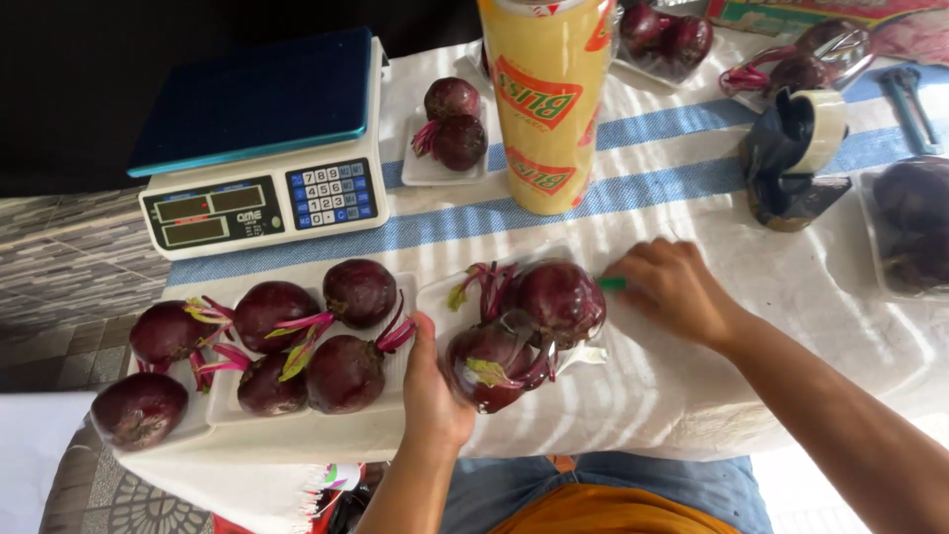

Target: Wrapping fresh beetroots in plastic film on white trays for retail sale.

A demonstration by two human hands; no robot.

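Observation:
My left hand grips the near left edge of a white tray that carries two dark red beets under clear film. On the tray's right side my right hand pinches the film, with a small green thing at its fingertips. Pink stems stick out from the beets toward the tray's far left corner.
Left of the tray, several loose beets lie on more white trays. Behind stand a digital scale, a tray with two beets, a tall roll of film and a tape dispenser. Wrapped beets lie at right.

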